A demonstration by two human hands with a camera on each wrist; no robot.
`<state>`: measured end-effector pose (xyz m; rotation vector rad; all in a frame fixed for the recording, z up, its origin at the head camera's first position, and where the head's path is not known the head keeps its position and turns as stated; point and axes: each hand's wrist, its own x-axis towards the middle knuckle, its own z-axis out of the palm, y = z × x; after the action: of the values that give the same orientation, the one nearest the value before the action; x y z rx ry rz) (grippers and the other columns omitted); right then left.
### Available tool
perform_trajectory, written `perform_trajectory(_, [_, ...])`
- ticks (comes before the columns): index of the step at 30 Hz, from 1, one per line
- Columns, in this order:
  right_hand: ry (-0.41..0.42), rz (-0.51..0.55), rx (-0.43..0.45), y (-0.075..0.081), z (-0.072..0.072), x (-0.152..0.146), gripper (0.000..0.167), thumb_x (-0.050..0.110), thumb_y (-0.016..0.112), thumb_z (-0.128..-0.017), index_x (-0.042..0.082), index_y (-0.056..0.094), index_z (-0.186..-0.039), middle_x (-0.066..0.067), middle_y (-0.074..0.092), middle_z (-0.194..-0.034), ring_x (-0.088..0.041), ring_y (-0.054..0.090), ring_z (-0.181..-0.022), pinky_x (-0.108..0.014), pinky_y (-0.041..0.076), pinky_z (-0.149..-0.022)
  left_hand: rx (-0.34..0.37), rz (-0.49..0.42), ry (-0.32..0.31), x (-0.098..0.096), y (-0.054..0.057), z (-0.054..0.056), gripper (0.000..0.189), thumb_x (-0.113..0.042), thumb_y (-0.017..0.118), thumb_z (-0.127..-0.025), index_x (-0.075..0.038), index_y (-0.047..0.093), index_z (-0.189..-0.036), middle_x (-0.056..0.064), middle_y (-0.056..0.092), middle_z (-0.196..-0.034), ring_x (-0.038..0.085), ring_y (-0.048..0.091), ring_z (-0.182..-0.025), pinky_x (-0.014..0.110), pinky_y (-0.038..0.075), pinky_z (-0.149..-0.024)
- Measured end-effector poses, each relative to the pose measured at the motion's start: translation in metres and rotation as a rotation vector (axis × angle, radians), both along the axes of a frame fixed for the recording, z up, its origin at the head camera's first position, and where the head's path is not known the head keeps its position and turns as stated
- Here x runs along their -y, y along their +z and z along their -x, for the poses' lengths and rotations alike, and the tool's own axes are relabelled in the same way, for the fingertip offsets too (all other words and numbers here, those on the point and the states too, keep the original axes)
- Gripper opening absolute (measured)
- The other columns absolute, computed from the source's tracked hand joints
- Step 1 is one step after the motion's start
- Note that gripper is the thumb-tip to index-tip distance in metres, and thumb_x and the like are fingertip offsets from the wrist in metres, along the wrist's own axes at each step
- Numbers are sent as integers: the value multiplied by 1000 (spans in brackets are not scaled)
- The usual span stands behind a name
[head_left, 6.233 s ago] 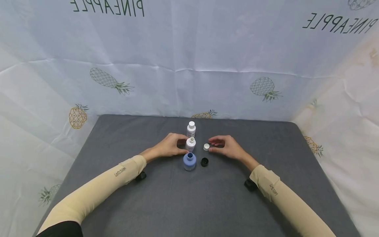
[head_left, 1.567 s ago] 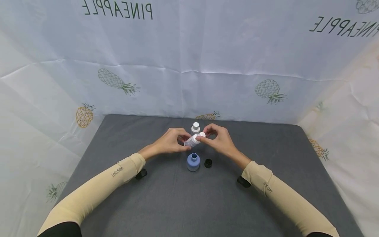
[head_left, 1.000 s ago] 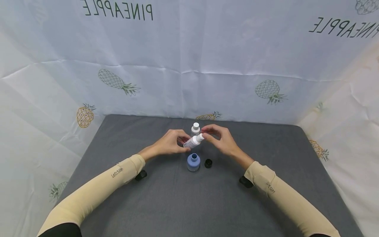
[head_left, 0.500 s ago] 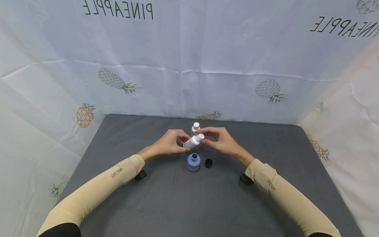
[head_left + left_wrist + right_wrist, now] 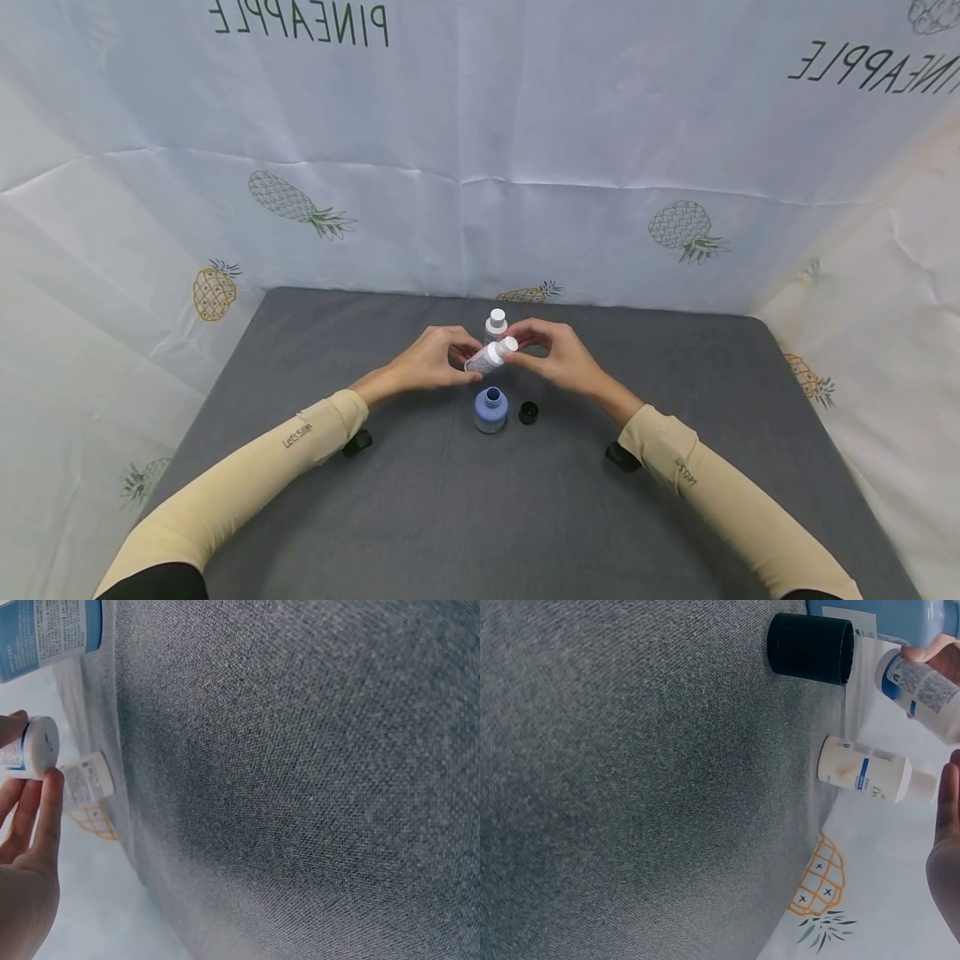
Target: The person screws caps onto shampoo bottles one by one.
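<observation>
Looking in from far away, I see the small white bottle [image 5: 483,360] held up off the grey table [image 5: 450,517], tipped so its top leans toward the right hand [image 5: 558,358]. The left hand [image 5: 435,358] pinches it low down, fingers on one side and thumb on the other. The right hand's thumb and fingers pinch the white cap [image 5: 509,343] on top, so both hands meet on one bottle. I can't tell if the cap is tight.

I think the bottle is light, because fingertips alone hold it up, but I can't see how full it is. It looks like hard, smooth plastic, so I guess it won't break easily, though it might slip or spin. Low on the body is a good place to grab, and I would squeeze gently in case the sides give a little. The cap is tiny, so I would hold it by two opposite sides.

Another white bottle [image 5: 862,769] stands just behind, close enough to bump. The blue bottle [image 5: 491,414] stands nearer, its mouth open, with a black cap [image 5: 528,412] on the table beside it.
</observation>
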<state>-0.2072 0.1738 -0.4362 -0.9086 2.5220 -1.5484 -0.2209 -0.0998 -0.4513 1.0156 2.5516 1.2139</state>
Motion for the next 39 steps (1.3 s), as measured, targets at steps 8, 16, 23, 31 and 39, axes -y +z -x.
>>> perform_trajectory(8, [-81, -23, -4, -1, -1, 4, 29, 13, 89, -91, 6, 75, -115, -11, 77, -109, -23, 74, -101, -60, 63, -99, -15, -9, -6, 0, 0, 0, 33, -9, 90, -87, -3, 80, -117, 10, 76, -107, 20, 79, -98, 27, 69, -87])
perform_trajectory(16, [-166, -49, 3, -1, -2, 8, 26, 21, 90, -91, 9, 74, -108, -9, 76, -102, -24, 74, -97, -63, 62, -94, -28, -27, -5, -1, 0, 3, 32, -9, 90, -86, -3, 80, -116, 10, 76, -105, 19, 79, -95, 26, 68, -86])
perform_trajectory(23, [-173, -59, -2, -2, -2, 8, 26, 21, 90, -91, 9, 74, -106, -9, 76, -101, -24, 74, -96, -62, 63, -94, -28, -17, -8, -1, 0, 3, 32, -9, 90, -87, -2, 80, -117, 10, 76, -106, 19, 78, -95, 27, 69, -86])
perform_trajectory(31, [-180, -69, 2, -3, -1, 7, 27, 22, 90, -91, 9, 74, -107, -10, 76, -101, -26, 75, -98, -62, 63, -95, -5, -5, -5, -2, 0, 4, 33, -9, 90, -87, -2, 80, -118, 11, 76, -107, 20, 78, -96, 31, 69, -87])
perform_trajectory(39, [-139, -70, 23, -2, -3, 5, 33, 23, 91, -90, 10, 73, -115, -10, 76, -109, -26, 74, -103, -63, 61, -99, -2, -15, -5, -1, -1, 2, 32, -9, 90, -87, -2, 80, -118, 11, 76, -107, 21, 79, -96, 31, 70, -87])
